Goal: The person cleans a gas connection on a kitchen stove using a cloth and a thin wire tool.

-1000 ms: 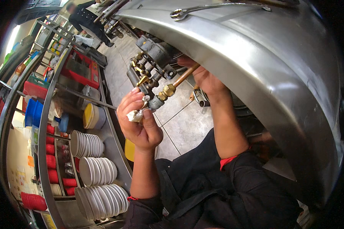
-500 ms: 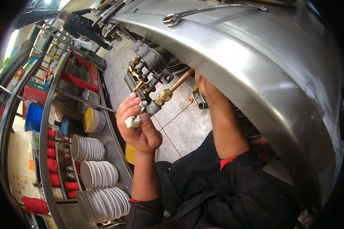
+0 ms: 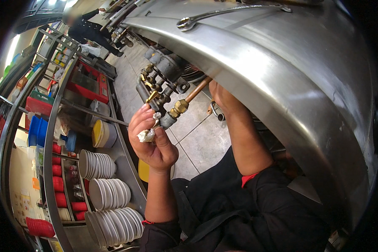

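Observation:
My left hand (image 3: 153, 145) is closed around a crumpled white wad (image 3: 146, 135), paper or cloth. Its fingers are at the grey end fitting (image 3: 168, 121) of a pipe; whether they touch it I cannot tell. Beyond that fitting is a brass hex coupling (image 3: 179, 107), joined to a copper pipe (image 3: 198, 89) that runs up under the steel edge. My right hand (image 3: 221, 95) reaches under that edge beside the copper pipe, its fingers hidden. Just past my left fingertips lies a brass valve lever (image 3: 152, 96) on a row of valves.
A combination wrench (image 3: 235, 12) lies on the stainless steel counter (image 3: 256, 54) above my right arm. At left, a steel shelf holds stacked white plates (image 3: 109, 193), red cups (image 3: 59, 183) and a yellow-lidded tub (image 3: 104, 133). Farther back, a person in dark clothes (image 3: 92, 31) stands in the aisle.
Almost nothing differs. The view has shifted slightly, and my right hand appears a little farther left beside the copper pipe. My left hand keeps its hold on the white wad.

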A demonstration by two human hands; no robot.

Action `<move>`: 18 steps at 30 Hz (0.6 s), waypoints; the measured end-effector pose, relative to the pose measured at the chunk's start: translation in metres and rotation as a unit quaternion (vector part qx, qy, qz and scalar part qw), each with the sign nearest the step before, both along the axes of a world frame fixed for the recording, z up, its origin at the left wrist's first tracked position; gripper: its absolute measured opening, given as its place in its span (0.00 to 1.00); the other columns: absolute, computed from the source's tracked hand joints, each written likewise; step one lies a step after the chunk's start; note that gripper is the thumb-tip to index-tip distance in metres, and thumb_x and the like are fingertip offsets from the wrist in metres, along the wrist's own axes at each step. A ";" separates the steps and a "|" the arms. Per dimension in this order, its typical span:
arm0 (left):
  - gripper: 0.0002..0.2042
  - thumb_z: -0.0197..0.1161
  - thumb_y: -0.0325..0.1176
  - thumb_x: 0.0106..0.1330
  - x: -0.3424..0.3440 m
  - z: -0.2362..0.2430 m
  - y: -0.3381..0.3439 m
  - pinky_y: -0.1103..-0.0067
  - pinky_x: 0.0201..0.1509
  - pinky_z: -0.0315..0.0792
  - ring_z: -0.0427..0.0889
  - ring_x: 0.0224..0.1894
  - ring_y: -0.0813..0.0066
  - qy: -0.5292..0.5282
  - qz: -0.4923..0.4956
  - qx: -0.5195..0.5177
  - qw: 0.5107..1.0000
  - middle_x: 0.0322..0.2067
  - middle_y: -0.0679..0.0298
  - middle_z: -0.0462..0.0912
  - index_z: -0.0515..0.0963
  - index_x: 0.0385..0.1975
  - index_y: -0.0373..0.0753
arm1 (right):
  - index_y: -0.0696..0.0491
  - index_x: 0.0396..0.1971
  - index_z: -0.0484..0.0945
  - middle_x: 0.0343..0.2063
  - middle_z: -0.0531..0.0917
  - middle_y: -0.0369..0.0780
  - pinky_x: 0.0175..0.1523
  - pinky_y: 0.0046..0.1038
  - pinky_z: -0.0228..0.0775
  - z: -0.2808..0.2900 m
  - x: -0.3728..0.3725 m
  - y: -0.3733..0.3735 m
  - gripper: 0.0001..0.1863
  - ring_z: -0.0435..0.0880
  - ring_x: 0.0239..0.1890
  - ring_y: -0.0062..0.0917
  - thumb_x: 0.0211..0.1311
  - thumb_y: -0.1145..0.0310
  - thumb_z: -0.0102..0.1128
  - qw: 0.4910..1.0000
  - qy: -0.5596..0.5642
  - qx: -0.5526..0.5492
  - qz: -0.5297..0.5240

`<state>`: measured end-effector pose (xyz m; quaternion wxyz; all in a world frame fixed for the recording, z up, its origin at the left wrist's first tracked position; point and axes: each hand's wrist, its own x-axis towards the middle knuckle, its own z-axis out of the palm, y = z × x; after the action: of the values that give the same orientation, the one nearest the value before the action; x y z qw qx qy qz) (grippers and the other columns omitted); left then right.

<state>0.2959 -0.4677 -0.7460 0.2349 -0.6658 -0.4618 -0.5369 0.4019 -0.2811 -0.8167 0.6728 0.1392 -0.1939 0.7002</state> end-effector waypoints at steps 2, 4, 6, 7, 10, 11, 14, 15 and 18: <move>0.11 0.52 0.29 0.73 0.000 0.000 0.000 0.58 0.67 0.65 0.76 0.58 0.52 0.001 -0.001 0.001 1.000 0.49 0.45 0.77 0.67 0.49 0.30 | 0.59 0.54 0.75 0.47 0.82 0.48 0.56 0.39 0.78 0.000 0.000 0.000 0.18 0.82 0.50 0.38 0.67 0.67 0.57 1.000 -0.004 0.000 -0.002; 0.11 0.52 0.29 0.73 0.000 0.000 0.000 0.58 0.66 0.65 0.76 0.58 0.51 0.005 0.002 0.001 1.000 0.49 0.45 0.77 0.67 0.49 0.30 | 0.59 0.54 0.75 0.47 0.82 0.47 0.56 0.39 0.78 0.000 -0.001 0.000 0.18 0.82 0.49 0.37 0.67 0.68 0.58 1.000 -0.008 0.000 -0.004; 0.11 0.52 0.30 0.73 0.000 0.001 0.000 0.58 0.66 0.65 0.76 0.58 0.51 0.006 0.004 -0.002 1.000 0.49 0.45 0.77 0.67 0.49 0.30 | 0.59 0.54 0.76 0.47 0.82 0.47 0.56 0.38 0.78 0.001 -0.001 0.000 0.18 0.82 0.49 0.37 0.67 0.69 0.58 1.000 -0.016 0.003 -0.006; 0.11 0.52 0.30 0.73 0.000 0.001 0.000 0.58 0.66 0.65 0.76 0.58 0.51 0.007 0.008 -0.002 1.000 0.49 0.45 0.77 0.67 0.49 0.30 | 0.59 0.53 0.76 0.47 0.82 0.47 0.56 0.38 0.78 0.001 -0.002 0.000 0.18 0.82 0.49 0.36 0.66 0.69 0.58 1.000 -0.021 0.005 -0.006; 0.11 0.52 0.30 0.73 0.000 0.001 0.000 0.59 0.66 0.65 0.76 0.58 0.51 0.005 0.008 -0.001 1.000 0.48 0.45 0.77 0.67 0.49 0.30 | 0.59 0.53 0.76 0.47 0.82 0.46 0.56 0.37 0.78 0.001 -0.005 -0.001 0.17 0.82 0.49 0.35 0.66 0.71 0.59 0.999 -0.047 0.021 -0.004; 0.11 0.52 0.30 0.73 0.000 0.001 0.000 0.59 0.66 0.65 0.76 0.58 0.51 0.005 0.004 -0.002 1.000 0.48 0.45 0.77 0.67 0.49 0.30 | 0.59 0.53 0.76 0.47 0.82 0.46 0.56 0.37 0.78 0.002 -0.006 -0.001 0.17 0.83 0.49 0.35 0.66 0.71 0.59 0.998 -0.063 0.031 -0.003; 0.11 0.51 0.29 0.73 -0.001 0.000 0.000 0.59 0.66 0.65 0.76 0.58 0.51 0.005 0.004 -0.001 1.000 0.49 0.45 0.77 0.67 0.49 0.30 | 0.59 0.53 0.76 0.47 0.82 0.46 0.56 0.36 0.78 0.002 -0.012 -0.003 0.17 0.83 0.48 0.34 0.65 0.72 0.60 0.991 -0.117 0.064 0.000; 0.11 0.51 0.29 0.73 0.000 0.000 0.000 0.59 0.66 0.65 0.76 0.58 0.52 0.005 0.005 -0.001 1.000 0.49 0.45 0.77 0.67 0.49 0.30 | 0.59 0.53 0.76 0.47 0.82 0.46 0.56 0.36 0.78 0.003 -0.014 -0.003 0.17 0.83 0.48 0.34 0.65 0.73 0.60 0.988 -0.135 0.073 0.000; 0.11 0.52 0.29 0.73 0.000 -0.001 0.001 0.59 0.67 0.65 0.76 0.58 0.52 0.003 0.004 0.002 1.000 0.49 0.46 0.77 0.67 0.49 0.30 | 0.59 0.52 0.77 0.47 0.83 0.45 0.56 0.35 0.78 0.005 -0.021 -0.005 0.16 0.83 0.48 0.33 0.65 0.74 0.61 0.977 -0.188 0.099 0.000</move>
<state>0.2964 -0.4667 -0.7465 0.2398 -0.6650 -0.4629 -0.5348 0.3813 -0.2859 -0.8113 0.6071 0.0712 -0.3852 0.6913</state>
